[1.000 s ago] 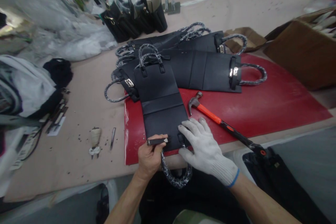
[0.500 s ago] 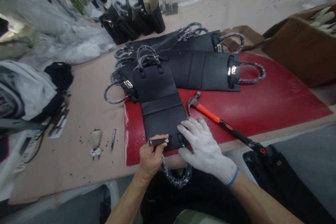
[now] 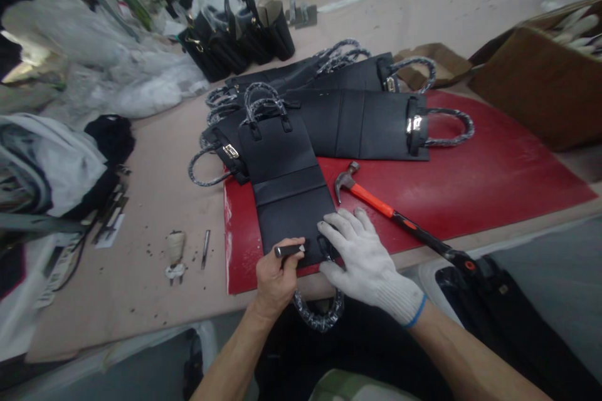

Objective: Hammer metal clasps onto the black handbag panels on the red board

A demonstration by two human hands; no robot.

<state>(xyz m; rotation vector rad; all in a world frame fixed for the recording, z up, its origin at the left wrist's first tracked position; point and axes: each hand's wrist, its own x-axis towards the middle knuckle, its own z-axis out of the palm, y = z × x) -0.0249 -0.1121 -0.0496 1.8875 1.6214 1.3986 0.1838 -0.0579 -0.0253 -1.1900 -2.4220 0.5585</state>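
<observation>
A black bag panel [image 3: 294, 200] lies lengthwise before me, with a wrapped loop handle at each end. The near handle [image 3: 320, 319] hangs past the table edge. My bare left hand [image 3: 277, 276] pinches a short dark rod-shaped tool [image 3: 288, 250] over the panel's near end, beside a handle tab. What kind of tool it is, I cannot make out. My right hand [image 3: 360, 260], in a white knit glove with a blue cuff, lies spread over the panel's near right corner, next to the other handle tab [image 3: 324, 247]. To its upper right rests a claw hammer [image 3: 371, 199] with an orange and black handle.
Under the panels is a red board [image 3: 470, 191]. More black panels [image 3: 369, 122] with wrapped handles are stacked behind. A thin metal rod [image 3: 205, 249] and a tape-wrapped object [image 3: 175, 250] lie at left. A brown box [image 3: 536, 88] stands at right, finished black bags [image 3: 239, 37] at the back.
My left hand and the tool have shifted slightly to the right over the panel. My right hand stays spread in place; the view has moved a little.
</observation>
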